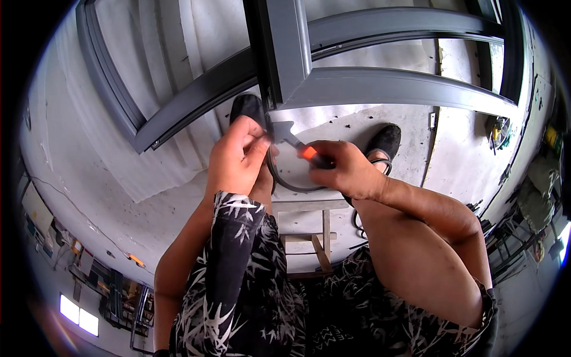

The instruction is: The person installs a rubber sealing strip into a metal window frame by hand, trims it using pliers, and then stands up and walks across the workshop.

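Note:
My right hand (345,168) is wrapped round the black and orange handle of a scraper (286,132). Its flat grey blade points up and left, close to the lower corner of a grey metal window frame (363,89). My left hand (238,152) is closed just left of the blade, thumb and fingers pinching a thin dark strip (294,187) beside that corner. From there the strip loops down and to the right, passing below my right hand toward my right foot. The fingertips hide part of the strip.
Another grey frame section (196,86) slants across the upper left. A wooden stool (303,206) stands between my legs. My black shoes (383,140) rest on the pale floor, where dark bits lie scattered. An orange-handled tool (136,260) lies at the left, and racks line the rim.

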`<control>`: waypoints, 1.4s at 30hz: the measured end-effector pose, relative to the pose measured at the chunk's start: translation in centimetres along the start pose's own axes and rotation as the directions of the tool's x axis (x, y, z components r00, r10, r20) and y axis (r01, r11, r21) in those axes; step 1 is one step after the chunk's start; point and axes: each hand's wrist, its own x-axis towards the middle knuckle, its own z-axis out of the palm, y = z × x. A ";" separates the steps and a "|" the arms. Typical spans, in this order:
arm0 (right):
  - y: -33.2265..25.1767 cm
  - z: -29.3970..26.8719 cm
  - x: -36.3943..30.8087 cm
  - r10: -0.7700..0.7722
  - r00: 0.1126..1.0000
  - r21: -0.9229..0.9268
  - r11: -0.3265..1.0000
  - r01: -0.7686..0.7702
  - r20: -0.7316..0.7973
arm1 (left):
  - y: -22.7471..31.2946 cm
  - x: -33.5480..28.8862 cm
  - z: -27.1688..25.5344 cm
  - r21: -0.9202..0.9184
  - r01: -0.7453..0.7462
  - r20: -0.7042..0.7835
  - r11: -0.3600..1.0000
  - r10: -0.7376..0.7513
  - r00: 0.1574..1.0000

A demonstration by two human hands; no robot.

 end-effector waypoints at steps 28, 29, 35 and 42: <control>2.1 -1.0 -0.5 -0.110 0.988 -0.123 0.988 0.096 -0.110 | 0.9 -0.2 -0.9 -0.314 0.270 0.156 0.910 -0.231 0.960; 1.9 -1.2 -0.6 -0.110 0.988 -0.125 0.988 0.096 -0.109 | 0.8 -0.2 -0.9 -0.316 0.269 0.155 0.910 -0.230 0.961; 1.4 -0.8 -0.2 0.007 0.999 0.143 0.990 -0.013 0.046 | 0.7 0.0 -0.1 -0.259 0.255 0.122 0.932 -0.230 0.966; 0.9 -0.3 0.0 -0.028 0.999 0.063 0.998 0.027 0.022 | 0.5 -0.2 -0.1 -0.165 0.165 0.080 0.972 -0.153 0.985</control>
